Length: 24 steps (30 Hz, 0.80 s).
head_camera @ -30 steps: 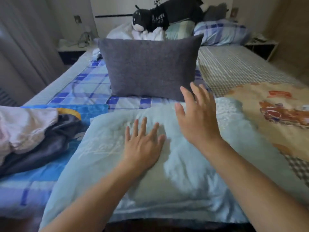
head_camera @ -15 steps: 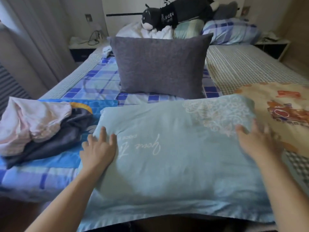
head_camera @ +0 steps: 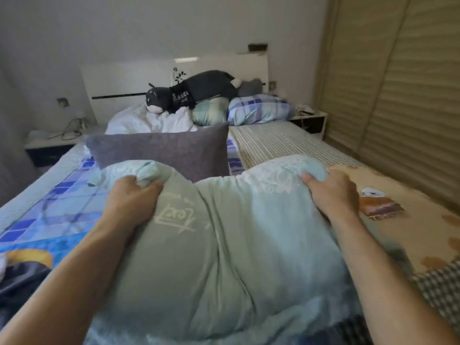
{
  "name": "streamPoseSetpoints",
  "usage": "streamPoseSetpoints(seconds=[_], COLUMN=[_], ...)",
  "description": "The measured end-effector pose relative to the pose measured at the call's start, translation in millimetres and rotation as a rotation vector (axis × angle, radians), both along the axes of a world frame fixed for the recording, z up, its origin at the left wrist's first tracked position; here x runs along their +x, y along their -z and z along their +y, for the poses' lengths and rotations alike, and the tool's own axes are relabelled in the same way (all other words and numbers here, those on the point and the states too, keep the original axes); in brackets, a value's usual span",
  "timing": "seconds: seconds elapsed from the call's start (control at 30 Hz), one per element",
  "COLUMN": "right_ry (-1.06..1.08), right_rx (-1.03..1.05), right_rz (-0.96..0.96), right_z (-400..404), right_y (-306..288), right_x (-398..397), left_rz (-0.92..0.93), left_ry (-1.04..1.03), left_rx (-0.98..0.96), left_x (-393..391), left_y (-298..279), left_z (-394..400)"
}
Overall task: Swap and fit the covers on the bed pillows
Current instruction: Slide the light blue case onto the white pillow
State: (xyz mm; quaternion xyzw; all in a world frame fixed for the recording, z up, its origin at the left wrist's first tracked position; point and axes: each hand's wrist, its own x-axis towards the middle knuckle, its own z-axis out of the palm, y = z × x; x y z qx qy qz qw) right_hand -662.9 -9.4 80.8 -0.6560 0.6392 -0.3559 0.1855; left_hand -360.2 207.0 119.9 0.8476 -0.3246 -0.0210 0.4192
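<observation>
I hold the light-blue pillow (head_camera: 224,245) crosswise, left hand (head_camera: 132,200) and right hand (head_camera: 333,195) each clenching a far corner.

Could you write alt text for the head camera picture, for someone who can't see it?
Seen from above, a person's left hand and right hand grip the far corners of a pale green pillow on a bed. Behind it stands a grey cushion; a black plush toy lies by the headboard.
</observation>
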Motion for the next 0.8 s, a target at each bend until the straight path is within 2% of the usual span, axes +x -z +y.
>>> streamPoseSetpoints(seconds=[0.13, 0.27, 0.37, 0.43, 0.5, 0.53, 0.6, 0.7, 0.73, 0.8], right_ry=[0.101, 0.189, 0.242, 0.246, 0.149, 0.113, 0.006, -0.217, -0.302, -0.382], right_rx=[-0.040, -0.164, -0.251, -0.230, -0.109, -0.038, 0.088, 0.288, 0.366, 0.538], right_rz=[0.052, 0.042, 0.089, 0.098, 0.063, 0.065, 0.211, 0.369, 0.363, 0.274], right_z=[-87, -169, -243, -299, -356, -390, -440, -453, -443, -428], right_y=[-33, -59, -102, -128, -136, -126, -85, 21, 59, 126], right_x=[-41, -66, -82, -87, -84, -81, -69, -42, -33, -24], left_rz=[0.036, 0.104, 0.168, 0.163, 0.181, 0.185, 0.203, 0.265, 0.294, 0.213], left_ry=[0.134, 0.176, 0.200, 0.206, 0.203, 0.194, 0.200, 0.409, 0.443, 0.425], left_rx=[-0.092, -0.220, -0.298, -0.280, -0.175, -0.103, 0.100, 0.494, 0.563, 0.554], left_x=[-32, -86, -92, -79, -57, -43, -18, -18, -23, -27], left_y=[-10, -13, -36, -54, -62, -59, -31, 68, 107, 168], left_z=[-102, -212, -294, -355, -415, -442, -482, -489, -483, -476])
